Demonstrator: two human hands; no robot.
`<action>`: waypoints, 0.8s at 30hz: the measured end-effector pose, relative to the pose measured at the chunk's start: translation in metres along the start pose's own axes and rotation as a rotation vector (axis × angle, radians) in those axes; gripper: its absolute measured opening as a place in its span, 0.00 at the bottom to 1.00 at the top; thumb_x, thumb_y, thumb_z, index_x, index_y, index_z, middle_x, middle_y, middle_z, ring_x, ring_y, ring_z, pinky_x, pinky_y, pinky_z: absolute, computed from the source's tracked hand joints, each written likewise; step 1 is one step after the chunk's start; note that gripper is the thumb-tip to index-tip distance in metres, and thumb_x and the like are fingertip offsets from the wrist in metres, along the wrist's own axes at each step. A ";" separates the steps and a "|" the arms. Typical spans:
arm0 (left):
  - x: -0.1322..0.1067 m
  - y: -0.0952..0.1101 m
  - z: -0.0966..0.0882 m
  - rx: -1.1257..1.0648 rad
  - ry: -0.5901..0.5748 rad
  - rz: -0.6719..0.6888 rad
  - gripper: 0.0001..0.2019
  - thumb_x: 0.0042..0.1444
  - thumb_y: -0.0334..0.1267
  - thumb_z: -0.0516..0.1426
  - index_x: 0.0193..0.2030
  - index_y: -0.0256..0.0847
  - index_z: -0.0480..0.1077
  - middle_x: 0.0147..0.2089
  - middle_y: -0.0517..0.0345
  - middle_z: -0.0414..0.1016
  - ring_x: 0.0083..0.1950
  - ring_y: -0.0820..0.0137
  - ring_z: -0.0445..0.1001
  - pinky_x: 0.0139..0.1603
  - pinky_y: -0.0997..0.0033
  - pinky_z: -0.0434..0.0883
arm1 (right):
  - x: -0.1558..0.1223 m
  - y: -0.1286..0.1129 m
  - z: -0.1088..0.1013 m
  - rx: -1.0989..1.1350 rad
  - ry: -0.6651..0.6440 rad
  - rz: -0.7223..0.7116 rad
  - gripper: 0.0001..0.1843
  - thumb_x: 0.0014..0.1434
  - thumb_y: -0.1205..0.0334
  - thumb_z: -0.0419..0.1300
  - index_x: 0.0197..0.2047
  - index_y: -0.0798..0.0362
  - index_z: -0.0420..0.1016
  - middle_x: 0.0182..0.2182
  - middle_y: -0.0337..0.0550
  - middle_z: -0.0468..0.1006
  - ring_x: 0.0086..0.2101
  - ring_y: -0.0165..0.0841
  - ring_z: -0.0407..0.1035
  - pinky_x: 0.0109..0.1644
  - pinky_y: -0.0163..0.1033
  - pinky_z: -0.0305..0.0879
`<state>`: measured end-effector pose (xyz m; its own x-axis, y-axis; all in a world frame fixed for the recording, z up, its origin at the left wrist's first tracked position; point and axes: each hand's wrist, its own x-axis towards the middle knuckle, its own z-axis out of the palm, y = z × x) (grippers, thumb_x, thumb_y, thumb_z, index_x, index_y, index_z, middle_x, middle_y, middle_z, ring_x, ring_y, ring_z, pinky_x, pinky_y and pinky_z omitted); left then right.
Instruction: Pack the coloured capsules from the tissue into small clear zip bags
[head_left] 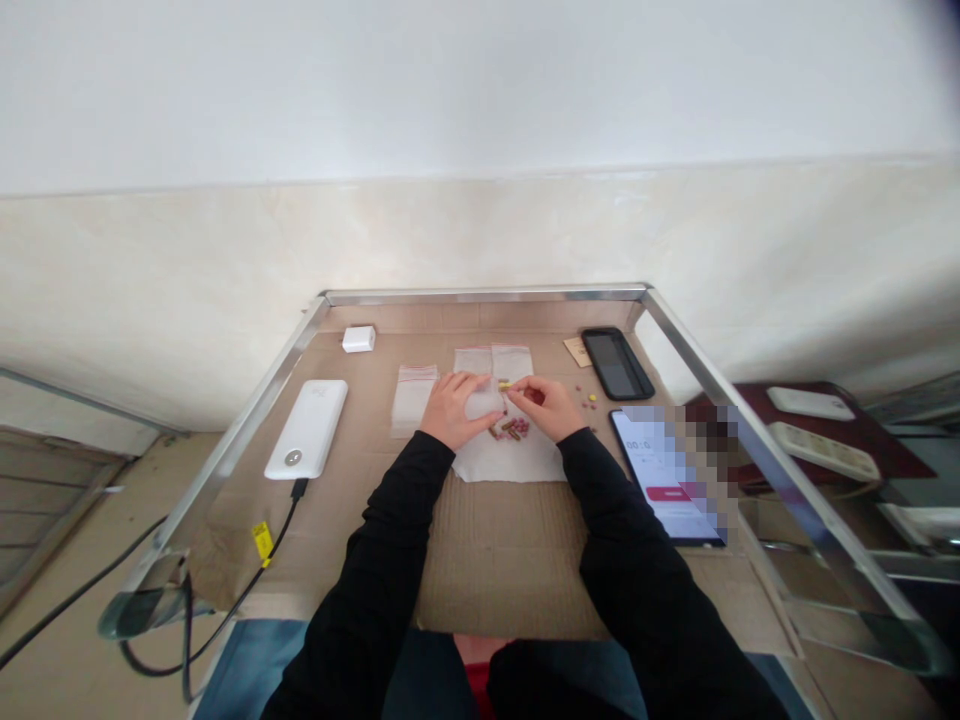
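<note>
My right hand [544, 407] pinches a small brass-yellow capsule [504, 385] at its fingertips, above a clear plastic bag [491, 375] with a red strip along its top. My left hand [454, 410] lies on that bag, fingers close to the capsule; whether it grips the bag is hard to tell. Below the hands, a small heap of reddish-brown capsules [510, 428] rests on a white cloth [517, 462]. Another clear red-strip bag [412, 400] lies flat left of my left hand.
Cardboard covers a metal-framed table [480, 296]. On it are a white power bank [306, 430] with a black cable, a white charger [358, 339], a black phone [616, 363], a lit tablet [660, 470] and several small loose pills [589, 398].
</note>
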<state>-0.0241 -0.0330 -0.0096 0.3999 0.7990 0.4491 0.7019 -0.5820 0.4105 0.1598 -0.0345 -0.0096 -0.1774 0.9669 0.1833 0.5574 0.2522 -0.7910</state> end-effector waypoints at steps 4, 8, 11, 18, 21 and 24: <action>0.000 -0.002 -0.001 0.016 0.013 -0.028 0.26 0.44 0.52 0.56 0.48 0.41 0.64 0.42 0.55 0.69 0.45 0.64 0.66 0.48 0.61 0.60 | -0.001 0.003 -0.001 -0.198 -0.008 -0.008 0.14 0.50 0.56 0.55 0.33 0.56 0.74 0.17 0.35 0.62 0.20 0.25 0.56 0.25 0.31 0.49; 0.000 -0.002 -0.002 0.024 0.015 -0.036 0.26 0.43 0.51 0.57 0.48 0.42 0.64 0.42 0.54 0.69 0.45 0.64 0.66 0.47 0.61 0.61 | -0.001 0.006 0.001 -0.358 -0.085 -0.031 0.14 0.50 0.56 0.55 0.37 0.53 0.75 0.19 0.37 0.65 0.21 0.26 0.57 0.27 0.32 0.49; 0.000 -0.002 -0.002 0.028 0.016 -0.039 0.25 0.43 0.51 0.57 0.49 0.43 0.64 0.41 0.54 0.69 0.44 0.64 0.66 0.47 0.60 0.61 | -0.001 0.007 0.003 -0.426 -0.125 -0.038 0.15 0.50 0.56 0.55 0.39 0.51 0.75 0.21 0.38 0.67 0.23 0.27 0.59 0.27 0.32 0.49; 0.000 -0.002 -0.001 0.030 0.017 -0.040 0.26 0.43 0.50 0.58 0.48 0.43 0.64 0.42 0.54 0.69 0.45 0.64 0.65 0.47 0.60 0.60 | -0.002 0.006 0.005 -0.461 -0.157 -0.054 0.13 0.50 0.56 0.55 0.36 0.51 0.75 0.21 0.38 0.67 0.23 0.27 0.59 0.27 0.32 0.48; 0.000 -0.002 -0.001 0.032 0.010 -0.046 0.26 0.43 0.50 0.58 0.49 0.43 0.64 0.42 0.55 0.69 0.45 0.63 0.65 0.47 0.60 0.60 | -0.002 0.007 0.005 -0.432 -0.141 -0.051 0.12 0.49 0.57 0.55 0.35 0.51 0.74 0.20 0.37 0.66 0.22 0.26 0.58 0.27 0.32 0.48; 0.000 -0.003 -0.001 0.033 0.003 -0.050 0.26 0.43 0.50 0.58 0.49 0.43 0.64 0.42 0.55 0.69 0.45 0.63 0.65 0.47 0.61 0.60 | -0.002 0.009 0.005 -0.380 -0.145 -0.025 0.11 0.48 0.58 0.56 0.34 0.51 0.73 0.19 0.35 0.65 0.21 0.25 0.57 0.26 0.31 0.46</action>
<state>-0.0267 -0.0319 -0.0098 0.3620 0.8263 0.4315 0.7402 -0.5362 0.4058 0.1607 -0.0339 -0.0202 -0.2922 0.9517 0.0944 0.8068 0.2983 -0.5100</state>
